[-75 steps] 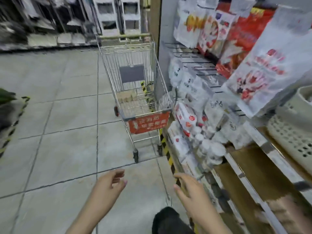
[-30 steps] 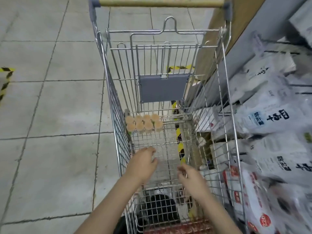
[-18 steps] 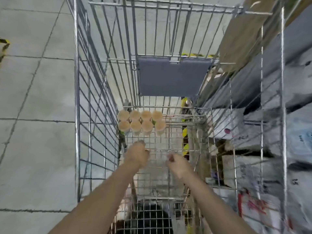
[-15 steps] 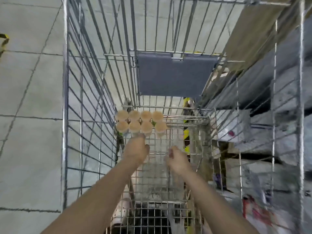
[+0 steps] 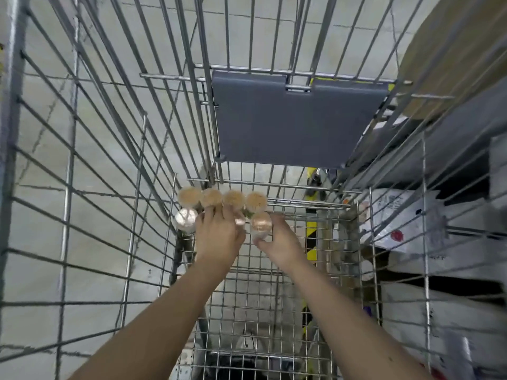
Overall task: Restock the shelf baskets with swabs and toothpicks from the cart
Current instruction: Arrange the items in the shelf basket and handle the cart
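Down at the far end of the wire cart (image 5: 68, 187), against its left corner, a cluster of round toothpick jars (image 5: 222, 200) is standing in two rows on the mesh floor, each jar upright with its long axis running straight up toward the camera, so only the tan, stippled tops are facing the viewer. The left hand (image 5: 219, 237) is lying over the middle of the front row with its fingers stretched forward onto the jars; whether it is actually gripping one cannot be told, since the hand is covering whatever is beneath it. Just beside it, the right hand (image 5: 279, 244) is curling its thumb and fingers around the rightmost front jar (image 5: 261, 223), which is tilting slightly off upright. The likely trouble from here is toppling: the jars are packed touching one another, so lifting one at an angle could be dragging a neighbour over, and a fallen jar could be rolling across the mesh or popping its lid. Above the jars a grey flap (image 5: 290, 122) is hanging from the cart's end wall, and to the right, beyond the wires, white packets (image 5: 406, 218) are sitting on shelves.
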Tool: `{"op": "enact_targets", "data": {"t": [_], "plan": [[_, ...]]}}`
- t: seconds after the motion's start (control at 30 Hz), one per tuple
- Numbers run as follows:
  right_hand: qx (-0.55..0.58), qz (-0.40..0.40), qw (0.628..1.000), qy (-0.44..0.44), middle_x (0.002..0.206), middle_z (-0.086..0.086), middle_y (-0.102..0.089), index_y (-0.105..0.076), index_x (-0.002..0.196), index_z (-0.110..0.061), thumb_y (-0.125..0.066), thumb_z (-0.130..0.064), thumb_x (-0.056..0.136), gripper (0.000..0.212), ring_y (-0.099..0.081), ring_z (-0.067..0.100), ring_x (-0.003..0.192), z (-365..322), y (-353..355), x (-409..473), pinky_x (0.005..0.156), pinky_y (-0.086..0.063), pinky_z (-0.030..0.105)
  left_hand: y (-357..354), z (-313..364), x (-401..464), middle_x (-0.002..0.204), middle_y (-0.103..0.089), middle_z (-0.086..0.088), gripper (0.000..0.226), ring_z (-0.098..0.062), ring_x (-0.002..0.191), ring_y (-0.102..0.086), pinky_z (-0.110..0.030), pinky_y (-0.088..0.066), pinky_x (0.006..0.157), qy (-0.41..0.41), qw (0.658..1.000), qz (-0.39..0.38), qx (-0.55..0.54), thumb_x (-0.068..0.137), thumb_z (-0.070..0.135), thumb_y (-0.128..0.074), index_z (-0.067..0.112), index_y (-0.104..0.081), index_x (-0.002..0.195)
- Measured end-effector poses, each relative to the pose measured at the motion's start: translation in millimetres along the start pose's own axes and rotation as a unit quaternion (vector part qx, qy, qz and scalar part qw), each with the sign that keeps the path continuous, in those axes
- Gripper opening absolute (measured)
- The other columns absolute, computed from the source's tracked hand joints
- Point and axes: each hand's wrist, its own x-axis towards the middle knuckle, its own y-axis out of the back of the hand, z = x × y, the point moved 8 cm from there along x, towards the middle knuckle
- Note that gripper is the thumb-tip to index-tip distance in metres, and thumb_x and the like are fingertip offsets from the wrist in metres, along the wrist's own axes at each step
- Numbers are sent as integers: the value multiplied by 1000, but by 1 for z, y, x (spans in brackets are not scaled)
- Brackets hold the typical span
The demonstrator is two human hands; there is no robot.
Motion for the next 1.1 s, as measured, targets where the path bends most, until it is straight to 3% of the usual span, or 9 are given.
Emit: {"op": "enact_targets", "data": {"t": [0.1,0.33,0.47,0.57,0.67,0.8,0.93,1.03,1.1], "plan": [[10,22,1000,15,122,3,-60,-50,131,-19,-72,-26,82,54,-56,21,110,0,0,2,85,-47,30,1,1,-1,98,-67,-14,41,-34,103,-55,-42,-42,80,-4,1000,22,-8,77,31,-71,2,-58,104],[43,50,998,14,103,-5,-67,-56,116,-24,-73,-34,78,42,-61,18,96,7,11,-18,78,-51,37,10,-2,-15,107,-65,-3,39,-26,108,-54,-43,-38,99,-43,997,44,-57,79,38,-69,15,-57,108],[114,87,989,-19,101,-11,-66,-58,111,-24,-78,-32,76,41,-60,8,95,13,29,-52,81,-48,25,32,7,-35,101,-62,-3,43,-25,100,-55,-38,-44,85,-61,987,42,-141,82,38,-68,15,-54,115],[165,101,980,-39,98,-13,-66,-59,108,-24,-78,-25,76,38,-62,5,93,7,42,-84,79,-49,20,49,12,-50,111,-59,1,50,-17,101,-56,-33,-47,81,-38,972,3,-231,85,38,-65,15,-49,127],[234,118,964,-39,98,-14,-65,-58,103,-29,-74,-13,79,34,-62,-8,88,-6,57,-117,80,-50,13,75,16,-71,115,-57,2,53,-13,103,-54,-26,-42,78,-5,959,-9,-285,85,35,-65,14,-47,130],[300,158,940,-46,102,-14,-65,-57,107,-31,-72,-8,81,38,-61,-4,92,-25,84,-172,80,-49,15,121,20,-103,112,-55,6,50,-11,100,-54,-24,-42,77,16,940,-9,-341,82,33,-70,19,-48,125],[340,198,918,-41,98,-20,-64,-57,104,-30,-68,-4,83,35,-61,-10,89,-48,112,-236,71,-46,5,171,16,-148,119,-56,11,55,-10,107,-56,-30,-49,88,21,907,-33,-420,78,29,-73,22,-50,128],[331,223,916,-32,96,-18,-66,-58,98,-35,-72,-7,81,36,-62,-8,89,-69,127,-285,75,-47,12,213,4,-182,118,-58,11,52,-14,102,-60,-41,-55,83,17,888,-54,-456,74,32,-74,31,-54,122],[333,248,909,-36,98,-14,-67,-58,99,-32,-75,-9,78,35,-64,1,94,-80,134,-317,80,-49,18,244,-8,-203,110,-59,12,45,-13,95,-61,-36,-55,78,-4,888,-50,-457,77,21,-76,37,-54,112]]}}
